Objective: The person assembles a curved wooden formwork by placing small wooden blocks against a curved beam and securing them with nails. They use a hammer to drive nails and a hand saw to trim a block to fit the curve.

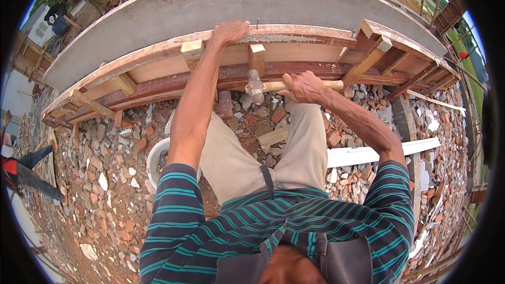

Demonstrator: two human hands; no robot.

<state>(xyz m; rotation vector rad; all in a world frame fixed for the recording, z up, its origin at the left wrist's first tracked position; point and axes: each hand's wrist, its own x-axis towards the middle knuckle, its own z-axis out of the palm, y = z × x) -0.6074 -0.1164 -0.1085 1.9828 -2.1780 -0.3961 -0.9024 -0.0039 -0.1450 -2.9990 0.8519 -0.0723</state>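
Note:
My right hand (pixel 302 87) grips the wooden handle of a hammer (pixel 256 87), its metal head held just below a short upright wooden block (pixel 256 57) on the formwork. My left hand (pixel 229 31) rests on the top edge of the reddish wooden formwork board (pixel 305 37), fingers curled over it. A nail (pixel 258 21) sticks up from that board just right of my left hand. Behind the board runs a curved grey concrete beam (pixel 221 0).
Broken bricks and rubble (pixel 100 163) cover the ground. A white bucket (pixel 157 162) sits by my left leg, a white board (pixel 363 153) lies to the right. Wooden braces (pixel 368 60) prop the formwork. Another person's legs (pixel 26 173) show at far left.

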